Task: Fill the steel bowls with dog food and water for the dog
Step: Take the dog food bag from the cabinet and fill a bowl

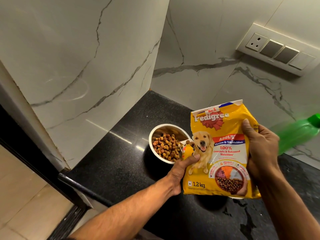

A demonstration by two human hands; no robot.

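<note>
A yellow dog food bag (pixel 223 153) is held upright over the black counter (pixel 121 167) by both hands. My left hand (pixel 181 172) grips its lower left edge beside a torn corner where kibble shows. My right hand (pixel 259 149) clasps the bag's right side. A steel bowl (pixel 156 134) holding brown kibble (pixel 166 148) stands on the counter just left of the bag, touching the torn corner. A sliver of a second pale rim (pixel 236 197) peeks out under the bag's bottom edge; the bag hides the remainder of it.
A green plastic bottle (pixel 297 134) lies blurred at the right, behind my right hand. Marble walls close the corner behind the bowl. A switch panel (pixel 277 49) is on the right wall. The counter's front edge drops to a tiled floor (pixel 22 196) at the left.
</note>
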